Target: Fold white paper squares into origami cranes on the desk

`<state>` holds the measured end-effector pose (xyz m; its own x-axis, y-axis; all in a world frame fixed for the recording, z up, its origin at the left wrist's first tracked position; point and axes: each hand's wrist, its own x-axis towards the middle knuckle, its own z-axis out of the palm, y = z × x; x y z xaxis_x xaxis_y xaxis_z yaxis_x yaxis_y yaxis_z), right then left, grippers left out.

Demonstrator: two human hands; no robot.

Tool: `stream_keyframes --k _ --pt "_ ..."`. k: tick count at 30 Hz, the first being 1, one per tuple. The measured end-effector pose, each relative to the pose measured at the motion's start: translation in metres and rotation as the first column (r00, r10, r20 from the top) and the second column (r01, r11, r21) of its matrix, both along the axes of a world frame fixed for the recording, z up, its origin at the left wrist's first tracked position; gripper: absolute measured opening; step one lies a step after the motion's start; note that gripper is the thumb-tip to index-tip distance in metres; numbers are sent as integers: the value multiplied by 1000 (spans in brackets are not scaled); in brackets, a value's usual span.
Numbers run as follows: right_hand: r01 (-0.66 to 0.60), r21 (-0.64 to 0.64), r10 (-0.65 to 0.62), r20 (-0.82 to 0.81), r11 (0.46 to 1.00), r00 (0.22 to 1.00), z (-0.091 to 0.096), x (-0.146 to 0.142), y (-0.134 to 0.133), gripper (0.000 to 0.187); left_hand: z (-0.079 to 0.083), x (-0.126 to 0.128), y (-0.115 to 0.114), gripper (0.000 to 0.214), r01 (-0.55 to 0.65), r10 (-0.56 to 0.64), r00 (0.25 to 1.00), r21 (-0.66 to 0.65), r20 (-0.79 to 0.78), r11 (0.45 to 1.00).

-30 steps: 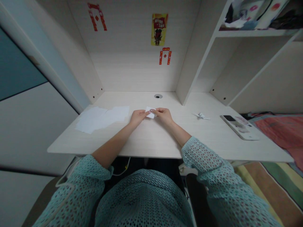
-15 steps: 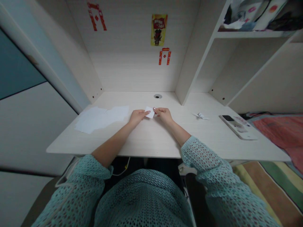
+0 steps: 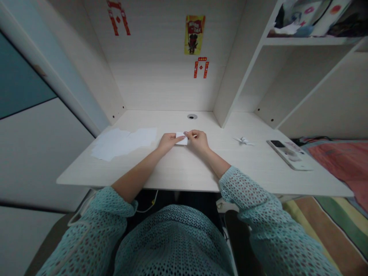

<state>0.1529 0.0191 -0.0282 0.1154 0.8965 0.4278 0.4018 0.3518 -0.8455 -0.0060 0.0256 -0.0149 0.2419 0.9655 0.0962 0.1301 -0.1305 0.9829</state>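
Observation:
A small folded piece of white paper [image 3: 181, 142] is held between my two hands, just over the middle of the desk. My left hand [image 3: 167, 142] grips its left side, with the thumb lying across the top face. At the upper right corner, my right hand [image 3: 198, 140] pinches the paper between thumb and forefinger. The fingers beneath the paper are hidden. To the right lies a folded white paper crane [image 3: 243, 141], apart from both hands.
Several white paper sheets [image 3: 123, 143] lie spread on the desk [image 3: 178, 172] at the left. A phone [image 3: 289, 155] rests at the right. A cable hole [image 3: 192, 116] sits near the back panel, and an upright divider [image 3: 230, 92] stands right of it.
The paper has turned from a tilted position to nearly square with the desk edge. My right fingers have moved slightly left onto its corner, and my left thumb reaches further across it.

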Motion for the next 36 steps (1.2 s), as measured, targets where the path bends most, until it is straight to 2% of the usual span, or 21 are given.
stream_keyframes --k 4,8,12,16,19,23,30,36 --pt "107 -27 -106 34 994 994 2 4 2 35 1 1 1 40 -37 35 995 -11 -96 999" --pt "162 -42 -160 49 986 986 5 12 5 36 -3 0 3 37 1 -1 991 3 -137 1000" --pt "173 -22 -171 84 985 982 6 14 5 36 -7 -2 4 33 51 -30 979 101 -202 994" --pt "162 69 -171 164 984 972 10 10 0 35 -2 -5 -1 33 -11 111 906 239 -408 971" --pt "137 157 -164 173 978 971 15 8 -4 35 3 -7 -5 35 -67 226 855 334 -466 940" --pt "142 158 -156 79 977 985 17 9 -4 39 6 -7 -7 36 -90 278 838 383 -470 919" --pt "24 26 -20 -123 999 992 18 3 -5 48 0 -4 -5 35 -52 190 917 369 -350 928" --pt "-69 -26 64 -167 997 984 18 3 -3 51 -3 -2 -6 33 -52 154 939 315 -308 948"
